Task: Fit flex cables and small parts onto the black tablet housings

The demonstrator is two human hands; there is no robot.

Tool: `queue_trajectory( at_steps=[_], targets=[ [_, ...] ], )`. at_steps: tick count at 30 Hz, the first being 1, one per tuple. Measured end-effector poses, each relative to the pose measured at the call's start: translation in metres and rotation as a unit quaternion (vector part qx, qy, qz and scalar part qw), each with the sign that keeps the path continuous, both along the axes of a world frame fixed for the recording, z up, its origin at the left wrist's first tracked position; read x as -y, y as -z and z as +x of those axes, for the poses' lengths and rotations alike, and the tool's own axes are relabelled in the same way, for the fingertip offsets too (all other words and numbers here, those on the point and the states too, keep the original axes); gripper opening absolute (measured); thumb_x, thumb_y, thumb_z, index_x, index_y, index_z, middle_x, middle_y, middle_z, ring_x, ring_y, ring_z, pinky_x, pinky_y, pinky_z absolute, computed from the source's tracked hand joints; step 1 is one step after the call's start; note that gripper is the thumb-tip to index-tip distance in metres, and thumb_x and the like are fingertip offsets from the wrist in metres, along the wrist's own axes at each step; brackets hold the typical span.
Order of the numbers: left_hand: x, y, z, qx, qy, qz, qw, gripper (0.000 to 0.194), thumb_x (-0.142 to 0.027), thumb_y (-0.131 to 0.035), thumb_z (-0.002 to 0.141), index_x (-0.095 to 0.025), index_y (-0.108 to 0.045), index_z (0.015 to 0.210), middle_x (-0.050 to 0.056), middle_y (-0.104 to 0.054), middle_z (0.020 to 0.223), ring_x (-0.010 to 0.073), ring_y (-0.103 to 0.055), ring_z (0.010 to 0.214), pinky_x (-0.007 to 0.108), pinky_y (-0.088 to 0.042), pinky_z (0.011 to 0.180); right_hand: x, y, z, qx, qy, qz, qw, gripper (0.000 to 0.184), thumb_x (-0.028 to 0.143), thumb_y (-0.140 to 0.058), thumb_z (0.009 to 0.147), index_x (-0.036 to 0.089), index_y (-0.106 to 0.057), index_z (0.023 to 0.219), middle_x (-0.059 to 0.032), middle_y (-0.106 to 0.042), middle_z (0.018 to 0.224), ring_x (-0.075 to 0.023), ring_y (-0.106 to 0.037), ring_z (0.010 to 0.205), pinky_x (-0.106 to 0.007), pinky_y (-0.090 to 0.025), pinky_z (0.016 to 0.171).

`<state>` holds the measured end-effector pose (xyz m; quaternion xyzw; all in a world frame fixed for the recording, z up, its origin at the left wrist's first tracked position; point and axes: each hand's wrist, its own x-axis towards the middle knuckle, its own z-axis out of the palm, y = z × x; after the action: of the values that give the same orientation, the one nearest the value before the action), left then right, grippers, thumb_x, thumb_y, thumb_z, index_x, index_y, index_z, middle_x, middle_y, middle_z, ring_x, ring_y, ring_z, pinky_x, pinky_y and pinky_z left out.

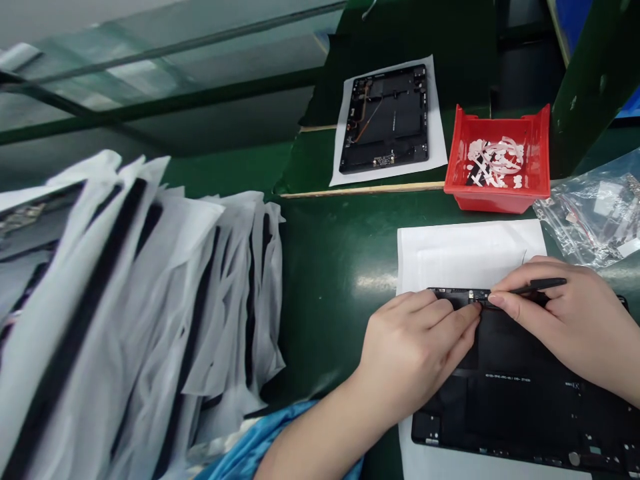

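A black tablet casing (505, 393) with small circuit parts along its edges lies on white sheeting at the lower right. My left hand (420, 340) has its fingers curled together on the casing's upper edge, the fingertips beside a small metal part (471, 295). Pinched in my right hand (575, 313) is a slim black tool (547, 284), its tail pointing right. That tool's tip is hidden behind the fingers, which meet the same upper edge just right of my left fingertips. Both hands cover part of the casing.
White-wrapped dark panels (200, 307) stand in a row on the left. A second open casing (387, 120) lies on a sheet on the raised green shelf. A red bin (500, 200) holds small white pieces, beside a clear plastic bag (595, 220) of parts.
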<state>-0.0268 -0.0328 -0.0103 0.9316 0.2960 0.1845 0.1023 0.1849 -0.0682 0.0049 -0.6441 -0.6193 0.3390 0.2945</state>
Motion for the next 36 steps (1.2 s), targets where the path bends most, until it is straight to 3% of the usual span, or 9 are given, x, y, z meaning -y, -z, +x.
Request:
queue_trajectory(
  at_steps=[7, 11, 17, 30, 36],
  targets=[
    [0.024, 0.002, 0.010, 0.000, 0.007, 0.014, 1.000, 0.017, -0.022, -0.061, 0.097, -0.013, -0.075, 0.100, 0.000, -0.066, 0.064, 0.0151, -0.057, 0.055, 0.029, -0.044, 0.050, 0.000, 0.002, 0.000, -0.005, 0.004, -0.009, 1.000, 0.020, 0.029, -0.061, 0.089, 0.031, -0.075, 0.076, 0.0039, -0.077, 0.082, -0.0207, -0.071, 0.083, -0.032, -0.056, 0.071],
    [0.034, 0.002, 0.013, 0.001, -0.041, 0.034, 0.999, 0.018, -0.021, -0.062, 0.096, -0.011, -0.075, 0.103, 0.000, -0.066, 0.065, 0.0158, -0.057, 0.055, 0.031, -0.045, 0.050, 0.001, 0.003, 0.001, -0.010, 0.002, -0.009, 1.000, 0.019, 0.030, -0.061, 0.090, 0.032, -0.075, 0.078, 0.0044, -0.077, 0.083, -0.0200, -0.071, 0.083, -0.032, -0.056, 0.072],
    [0.032, 0.004, 0.008, -0.005, -0.077, 0.047, 0.996, 0.017, -0.021, -0.062, 0.096, -0.012, -0.075, 0.103, -0.002, -0.064, 0.063, 0.0160, -0.055, 0.054, 0.032, -0.044, 0.052, 0.001, 0.002, 0.001, -0.015, -0.007, -0.011, 1.000, 0.020, 0.030, -0.061, 0.092, 0.032, -0.076, 0.079, 0.0043, -0.077, 0.085, -0.0206, -0.071, 0.085, -0.033, -0.056, 0.078],
    [0.030, 0.006, 0.012, 0.010, -0.086, 0.073, 0.994, 0.010, -0.020, -0.066, 0.094, -0.015, -0.075, 0.095, -0.003, -0.064, 0.064, 0.0145, -0.055, 0.056, 0.032, -0.041, 0.054, 0.000, 0.000, 0.001, -0.037, -0.008, -0.034, 0.999, 0.020, 0.026, -0.060, 0.092, 0.031, -0.075, 0.079, 0.0071, -0.077, 0.085, -0.0174, -0.069, 0.087, -0.031, -0.052, 0.082],
    [0.036, 0.009, 0.024, 0.014, -0.063, 0.118, 0.991, 0.013, -0.018, -0.067, 0.093, -0.012, -0.073, 0.103, -0.002, -0.062, 0.061, 0.0150, -0.053, 0.054, 0.032, -0.037, 0.052, -0.001, 0.003, 0.000, -0.057, -0.003, -0.027, 0.998, 0.021, 0.025, -0.061, 0.091, 0.030, -0.075, 0.077, 0.0080, -0.077, 0.085, -0.0167, -0.069, 0.086, -0.032, -0.050, 0.083]
  ],
)
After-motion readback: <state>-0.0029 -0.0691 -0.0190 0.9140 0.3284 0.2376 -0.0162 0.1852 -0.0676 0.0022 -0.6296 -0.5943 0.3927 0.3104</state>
